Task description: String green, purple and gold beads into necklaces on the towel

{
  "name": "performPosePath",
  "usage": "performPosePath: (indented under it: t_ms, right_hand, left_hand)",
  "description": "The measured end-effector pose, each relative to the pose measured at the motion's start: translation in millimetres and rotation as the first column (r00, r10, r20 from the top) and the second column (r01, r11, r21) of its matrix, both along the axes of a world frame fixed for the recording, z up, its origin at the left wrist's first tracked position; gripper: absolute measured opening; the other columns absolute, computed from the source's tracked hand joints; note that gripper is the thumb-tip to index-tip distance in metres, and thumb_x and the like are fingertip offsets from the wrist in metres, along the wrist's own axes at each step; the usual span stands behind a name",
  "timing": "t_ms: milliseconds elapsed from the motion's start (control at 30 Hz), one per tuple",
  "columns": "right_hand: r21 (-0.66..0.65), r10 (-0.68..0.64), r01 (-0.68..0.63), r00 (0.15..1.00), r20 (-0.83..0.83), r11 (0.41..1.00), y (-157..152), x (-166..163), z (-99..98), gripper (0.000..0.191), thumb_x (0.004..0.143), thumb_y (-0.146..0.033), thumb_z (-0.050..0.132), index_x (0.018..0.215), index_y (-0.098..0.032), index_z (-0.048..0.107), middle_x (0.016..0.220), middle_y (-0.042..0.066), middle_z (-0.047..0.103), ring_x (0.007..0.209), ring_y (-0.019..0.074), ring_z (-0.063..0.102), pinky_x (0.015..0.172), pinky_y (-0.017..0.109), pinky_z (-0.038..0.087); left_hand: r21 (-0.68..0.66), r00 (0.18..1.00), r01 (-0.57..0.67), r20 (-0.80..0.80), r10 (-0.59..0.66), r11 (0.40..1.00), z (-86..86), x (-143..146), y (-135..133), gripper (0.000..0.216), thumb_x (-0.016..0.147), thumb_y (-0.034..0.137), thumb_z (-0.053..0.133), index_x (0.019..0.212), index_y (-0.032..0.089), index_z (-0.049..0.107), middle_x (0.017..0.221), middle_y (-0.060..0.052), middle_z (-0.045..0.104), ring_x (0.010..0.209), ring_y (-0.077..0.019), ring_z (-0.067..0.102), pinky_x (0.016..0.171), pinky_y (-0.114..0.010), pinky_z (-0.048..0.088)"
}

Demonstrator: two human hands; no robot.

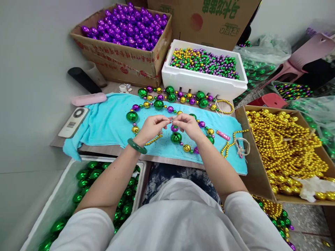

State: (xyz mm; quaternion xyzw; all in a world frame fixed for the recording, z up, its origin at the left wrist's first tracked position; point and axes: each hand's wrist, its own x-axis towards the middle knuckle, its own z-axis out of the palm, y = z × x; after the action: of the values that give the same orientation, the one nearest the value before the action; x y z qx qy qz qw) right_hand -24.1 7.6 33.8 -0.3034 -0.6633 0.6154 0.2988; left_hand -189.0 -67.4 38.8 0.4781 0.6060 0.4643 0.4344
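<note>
Bead strand (176, 138), green, purple and gold balls, curves across the turquoise towel (112, 122), partly hidden by your hands. Your left hand (155, 127) and right hand (187, 125) nearly meet above it; each grip narrow, fingertips pinched on a thin thread (171, 120). Towel rumpled at left, over a wood-toned surface (113, 88). Along its far edge, a second strand (171, 97).

Beyond: carton of purple beads (117, 61); white foam box (204, 81), small mixed beads inside. Right: carton of gold strands (251, 164); past it, pink chair (306, 52), speckled floor (305, 218). Left: plain grey wall (34, 87).

Writing: red Chinese characters on the purple-bead carton, inverted. Green ones on the tall cardboard (180, 19) behind, also inverted, near a red disc; neither transcribed with certainty. Small pink packet (223, 135) on your towel: print too small to read.
</note>
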Motion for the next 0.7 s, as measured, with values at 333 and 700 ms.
performPosePath:
  t_ms: [333, 700]
  right_hand:
    - [0.268, -0.330, 0.290, 0.936, 0.122, 0.919, 1, -14, -6.8, 0.012, 0.074, -0.030, 0.073, 0.068, -0.020, 0.070, 0.073, 0.002, 0.067, 0.070, 0.0160, 0.060, 0.069, 0.031, 0.047]
    - [0.471, 0.099, -0.334, 0.885, 0.456, 0.816, 10, -3, 21.7, 0.012, 0.077, -0.009, 0.068, 0.069, -0.017, 0.074, 0.074, 0.004, 0.068, 0.078, 0.0159, 0.061, 0.078, 0.031, 0.045]
  left_hand:
    - [0.215, 0.887, 0.038, -0.456, 0.066, 0.976, -12.8, -5, -10, 0.022, 0.089, 0.034, 0.054, 0.086, 0.019, 0.070, 0.074, -0.003, 0.067, 0.069, -0.0145, 0.060, 0.066, -0.026, 0.047]
    - [0.471, 0.450, 0.429, -0.851, 0.270, 0.771, -13.3, -20, -5, 0.026, 0.095, 0.018, 0.043, 0.100, 0.019, 0.069, 0.080, -0.005, 0.068, 0.071, -0.0159, 0.063, 0.063, -0.027, 0.047]
